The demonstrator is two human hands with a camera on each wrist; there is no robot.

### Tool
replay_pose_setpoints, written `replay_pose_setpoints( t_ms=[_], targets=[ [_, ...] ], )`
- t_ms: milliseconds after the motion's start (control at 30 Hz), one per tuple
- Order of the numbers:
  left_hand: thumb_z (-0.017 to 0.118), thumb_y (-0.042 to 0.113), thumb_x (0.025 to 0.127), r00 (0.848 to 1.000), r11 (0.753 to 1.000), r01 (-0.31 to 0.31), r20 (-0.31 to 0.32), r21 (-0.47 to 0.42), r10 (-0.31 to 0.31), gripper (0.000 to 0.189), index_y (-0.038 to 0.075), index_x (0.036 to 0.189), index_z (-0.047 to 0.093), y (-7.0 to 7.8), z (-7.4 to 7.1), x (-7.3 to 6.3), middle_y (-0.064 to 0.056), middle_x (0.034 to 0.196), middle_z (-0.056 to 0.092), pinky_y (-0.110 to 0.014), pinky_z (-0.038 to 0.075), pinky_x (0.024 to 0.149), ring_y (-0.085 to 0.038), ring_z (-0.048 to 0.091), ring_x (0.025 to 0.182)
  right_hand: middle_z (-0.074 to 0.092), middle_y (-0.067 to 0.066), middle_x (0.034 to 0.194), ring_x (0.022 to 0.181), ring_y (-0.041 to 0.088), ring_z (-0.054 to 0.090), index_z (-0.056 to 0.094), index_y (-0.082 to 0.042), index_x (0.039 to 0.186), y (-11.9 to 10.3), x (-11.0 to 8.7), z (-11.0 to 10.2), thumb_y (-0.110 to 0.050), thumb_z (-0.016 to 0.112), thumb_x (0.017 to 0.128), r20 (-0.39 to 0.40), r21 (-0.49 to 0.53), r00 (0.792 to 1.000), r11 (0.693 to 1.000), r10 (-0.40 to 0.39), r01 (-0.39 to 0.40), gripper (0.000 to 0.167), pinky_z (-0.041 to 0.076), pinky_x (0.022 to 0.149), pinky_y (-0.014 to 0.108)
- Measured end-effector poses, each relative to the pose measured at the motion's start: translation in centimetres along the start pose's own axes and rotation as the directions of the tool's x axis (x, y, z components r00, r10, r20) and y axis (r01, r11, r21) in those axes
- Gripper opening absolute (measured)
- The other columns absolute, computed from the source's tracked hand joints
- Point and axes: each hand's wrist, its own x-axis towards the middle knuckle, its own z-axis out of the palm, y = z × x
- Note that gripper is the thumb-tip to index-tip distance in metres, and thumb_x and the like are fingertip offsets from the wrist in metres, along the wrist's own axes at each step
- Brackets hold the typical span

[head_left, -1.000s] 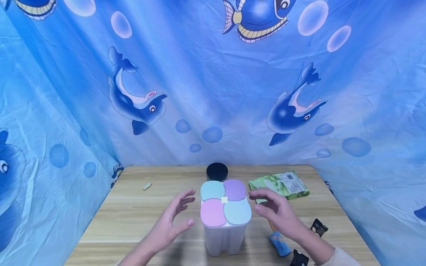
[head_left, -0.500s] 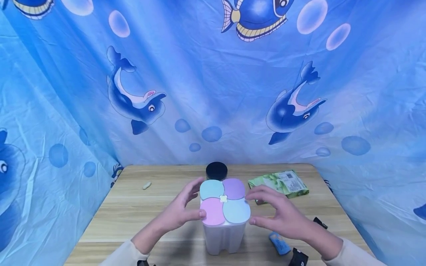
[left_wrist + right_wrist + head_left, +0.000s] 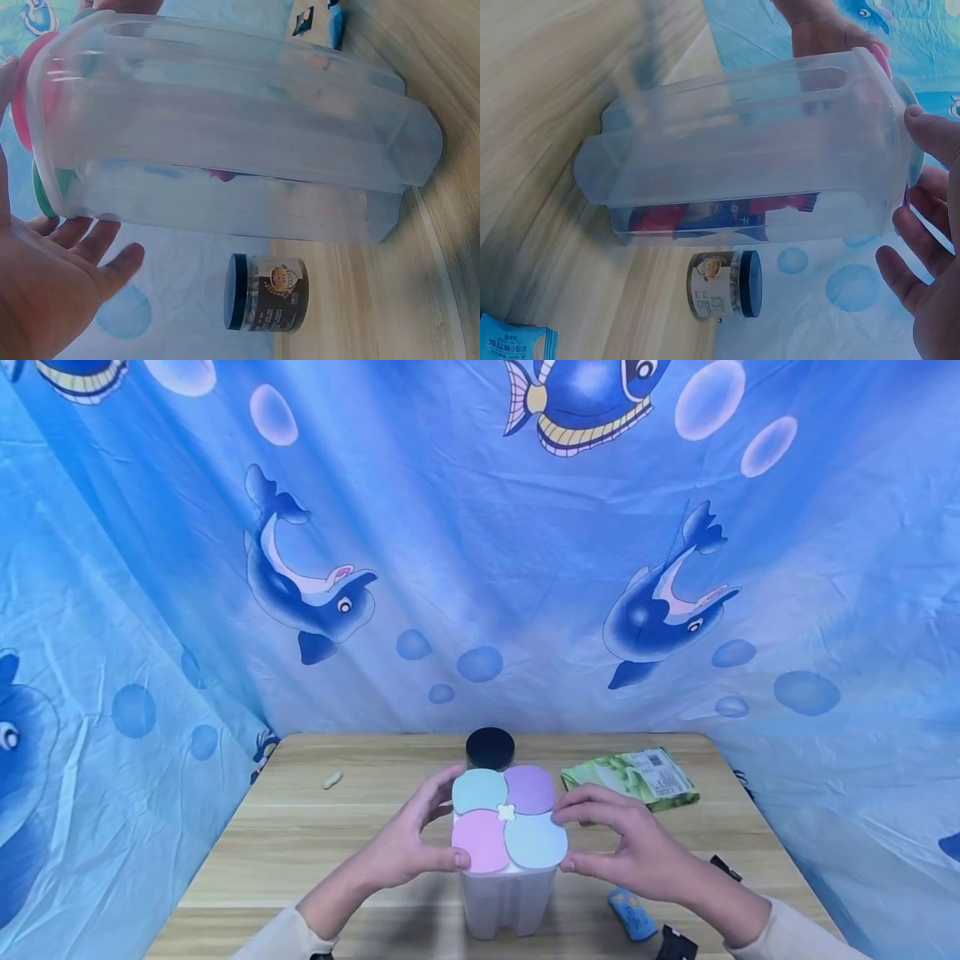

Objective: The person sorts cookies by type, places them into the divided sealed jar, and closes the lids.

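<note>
A tall, frosted plastic storage container [image 3: 508, 897] stands upright on the table, topped by four-petal lids in pink [image 3: 480, 842], mint, purple and pale blue. My left hand [image 3: 408, 839] holds the container's top on the left, its thumb at the pink lid and its fingers along the rim. On the opposite side, my right hand [image 3: 637, 843] holds the rim near the pale blue lid [image 3: 536, 841] with thumb and fingertips. Through the wall, the right wrist view shows red and blue snack packets [image 3: 712, 216] in one compartment.
Behind the container is a black-lidded jar [image 3: 490, 748]. A green packet [image 3: 633, 777] lies at back right, a peanut-shaped piece [image 3: 332, 780] at back left. Blue [image 3: 632, 913] and black [image 3: 677, 943] small packets lie near the right forearm. A blue curtain [image 3: 480, 568] hangs behind.
Both hands have come inward from either side of the container and now touch its top rim. The container stays in the same place.
</note>
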Motion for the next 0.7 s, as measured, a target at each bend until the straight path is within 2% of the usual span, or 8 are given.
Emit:
replay_pose_setpoints(
  t_ms=[100,200,333,500,700],
  targets=[
    [0.086,0.023,0.083,1.0,0.999,0.006,0.006,-0.031,-0.006,0.098,0.019,0.161,0.026,-0.2,0.0,0.0,-0.006,0.155,0.046,-0.035,0.042,0.117,-0.028,0.042,0.146,0.066,-0.008,0.126,0.117,0.013,0.063,0.071,-0.025,0.123,0.0,0.1,0.0,-0.028,0.083,0.087,0.009,-0.004,1.0,1.0,0.018,-0.018,0.038,0.058,0.094,0.028],
    [0.085,0.025,0.085,1.0,0.998,0.021,0.014,-0.063,-0.02,0.096,0.019,0.161,0.026,-0.3,0.0,0.0,-0.008,0.157,0.043,-0.026,0.043,0.113,-0.033,0.038,0.148,0.067,-0.008,0.125,0.115,0.012,0.064,0.072,-0.026,0.12,0.1,0.2,0.1,-0.027,0.084,0.087,0.003,-0.012,1.0,1.0,0.015,-0.015,0.036,0.058,0.093,0.029],
    [0.084,0.026,0.085,0.999,0.994,0.042,0.025,-0.096,-0.04,0.096,0.018,0.161,0.026,-0.2,0.1,0.1,-0.009,0.159,0.04,-0.023,0.043,0.111,-0.034,0.035,0.15,0.069,-0.003,0.122,0.111,0.015,0.066,0.073,-0.022,0.118,0.8,0.3,0.4,-0.021,0.088,0.083,-0.042,-0.017,0.995,0.996,-0.087,0.086,0.038,0.058,0.091,0.026],
    [0.084,0.027,0.086,0.998,0.993,0.053,0.028,-0.104,-0.05,0.095,0.018,0.161,0.027,-0.2,0.0,0.2,-0.008,0.16,0.039,-0.023,0.042,0.112,-0.032,0.034,0.151,0.071,0.004,0.117,0.106,0.019,0.068,0.074,-0.016,0.115,1.8,0.4,0.7,-0.018,0.092,0.076,-0.107,-0.041,0.964,0.97,-0.242,0.239,0.043,0.056,0.092,0.02],
    [0.085,0.026,0.085,0.999,0.991,0.046,0.027,-0.122,-0.043,0.094,0.018,0.16,0.028,-0.3,-0.1,0.1,-0.01,0.159,0.04,-0.021,0.043,0.111,-0.034,0.033,0.151,0.071,0.007,0.116,0.105,0.021,0.069,0.073,-0.013,0.115,2.4,0.6,1.1,-0.02,0.092,0.077,-0.126,-0.06,0.943,0.951,-0.309,0.304,0.043,0.055,0.093,0.018]
  ],
)
